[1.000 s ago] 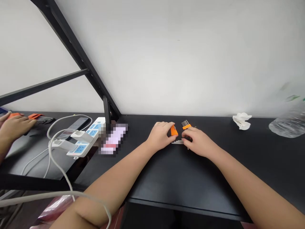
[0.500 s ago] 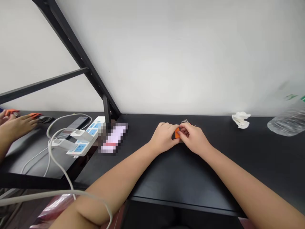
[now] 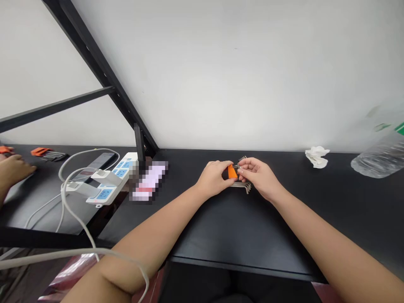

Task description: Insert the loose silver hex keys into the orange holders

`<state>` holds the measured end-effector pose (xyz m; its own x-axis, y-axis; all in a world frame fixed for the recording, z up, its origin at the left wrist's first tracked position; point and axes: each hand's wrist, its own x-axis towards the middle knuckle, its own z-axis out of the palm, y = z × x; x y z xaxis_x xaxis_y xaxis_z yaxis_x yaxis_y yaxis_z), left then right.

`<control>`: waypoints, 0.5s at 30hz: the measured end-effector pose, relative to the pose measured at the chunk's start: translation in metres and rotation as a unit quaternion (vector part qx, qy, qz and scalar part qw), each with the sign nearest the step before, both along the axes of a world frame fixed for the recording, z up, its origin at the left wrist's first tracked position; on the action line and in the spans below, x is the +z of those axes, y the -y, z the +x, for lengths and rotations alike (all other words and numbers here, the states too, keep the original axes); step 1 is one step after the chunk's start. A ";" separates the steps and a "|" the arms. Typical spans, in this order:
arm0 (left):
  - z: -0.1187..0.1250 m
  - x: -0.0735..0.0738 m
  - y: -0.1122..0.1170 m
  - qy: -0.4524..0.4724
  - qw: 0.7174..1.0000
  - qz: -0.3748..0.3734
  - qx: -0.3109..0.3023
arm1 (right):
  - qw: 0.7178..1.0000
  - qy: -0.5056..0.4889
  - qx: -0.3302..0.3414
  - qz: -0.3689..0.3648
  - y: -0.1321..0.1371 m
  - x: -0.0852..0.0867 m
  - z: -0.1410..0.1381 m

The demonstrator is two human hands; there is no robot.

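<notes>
My left hand (image 3: pixel 213 179) grips an orange hex key holder (image 3: pixel 232 171) between thumb and fingers, just above the black table. Close on its right, my right hand (image 3: pixel 255 173) pinches a small metal hex key (image 3: pixel 239 167) at the holder's side; how far the key sits in the holder is hidden by the fingers. Several bent hex keys (image 3: pixel 245 185) lie below the holder, their short ends toward the right. The tips of more keys (image 3: pixel 242 158) show behind my right fingers.
Left of my arms are a phone with a blurred screen (image 3: pixel 150 181), a white power strip (image 3: pixel 115 179) with cables, and a black metal frame (image 3: pixel 110 75). A co-worker's hand (image 3: pixel 15 170) is by another orange key set (image 3: pixel 47 153). Crumpled tissue (image 3: pixel 317 157) and a plastic bottle (image 3: pixel 378 155) stand right.
My right hand has drawn slightly right from the holder, bringing a metal key and the lower keys into sight. The co-worker's hand has moved left, away from the other key set.
</notes>
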<state>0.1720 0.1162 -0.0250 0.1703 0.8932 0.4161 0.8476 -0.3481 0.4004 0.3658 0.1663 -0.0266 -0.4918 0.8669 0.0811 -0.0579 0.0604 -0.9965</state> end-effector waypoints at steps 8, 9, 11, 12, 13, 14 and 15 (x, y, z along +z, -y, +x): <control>-0.009 -0.003 -0.007 -0.050 0.998 0.003 0.035 | 0.985 0.129 -0.107 0.047 -0.017 -0.001 0.017; -0.011 -0.003 -0.008 -0.052 0.998 0.003 0.043 | 0.972 0.195 -0.104 0.081 -0.020 -0.002 0.021; -0.013 -0.002 -0.009 -0.047 0.997 0.000 0.058 | 0.932 0.315 -0.084 0.160 -0.023 -0.004 0.027; -0.013 -0.002 -0.009 -0.043 0.997 -0.002 0.061 | 0.911 0.358 -0.071 0.192 -0.023 -0.005 0.029; -0.014 -0.001 -0.009 -0.039 0.997 -0.006 0.061 | 0.894 0.389 -0.059 0.215 -0.022 -0.005 0.030; -0.014 -0.001 -0.009 -0.035 0.998 -0.010 0.059 | 0.880 0.412 -0.045 0.230 -0.021 -0.005 0.030; -0.014 0.000 -0.009 -0.032 0.998 -0.014 0.057 | 0.871 0.428 -0.030 0.241 -0.020 -0.004 0.030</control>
